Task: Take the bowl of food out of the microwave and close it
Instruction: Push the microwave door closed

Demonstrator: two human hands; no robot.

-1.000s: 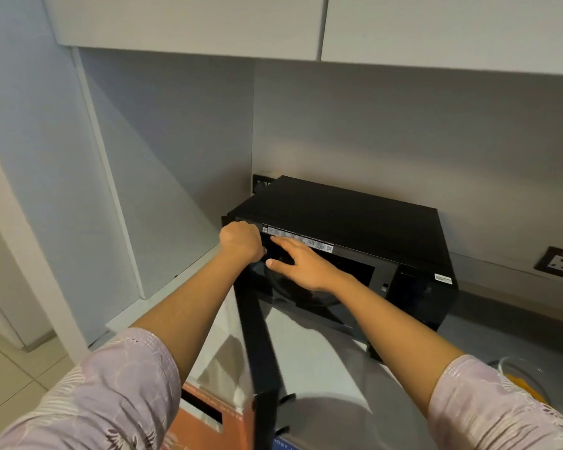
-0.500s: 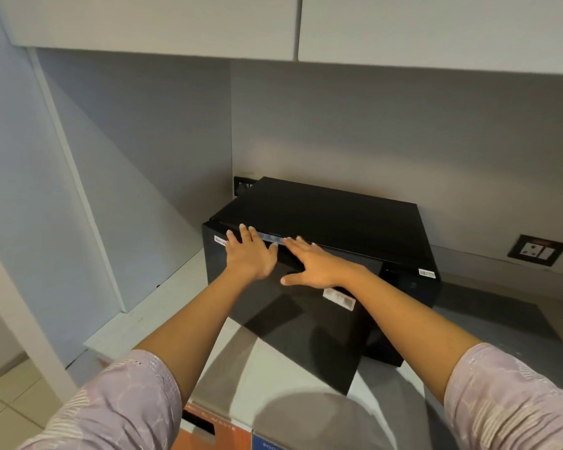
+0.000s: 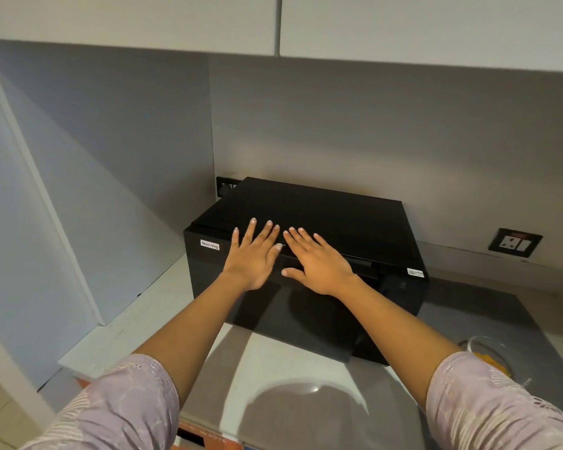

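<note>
A: With both palms flat on the microwave, where do we stand?

B: Our left hand and right hand lie spread side by side on the upper front of the door, fingers splayed, gripping nothing. The door looks flush or nearly so; we cannot tell if it has latched.

A: And the bowl of food?

B: Out on the countertop at our right, half hidden by our sleeve. It looks like clear glass holding something yellow, so we judge it rigid, breakable, slick and possibly hot; we'd take it by the rim with both hands.

A: The surroundings?

B: A pale, smooth counter in a corner, grey walls, cabinets overhead, a wall socket well right of the oven.
</note>
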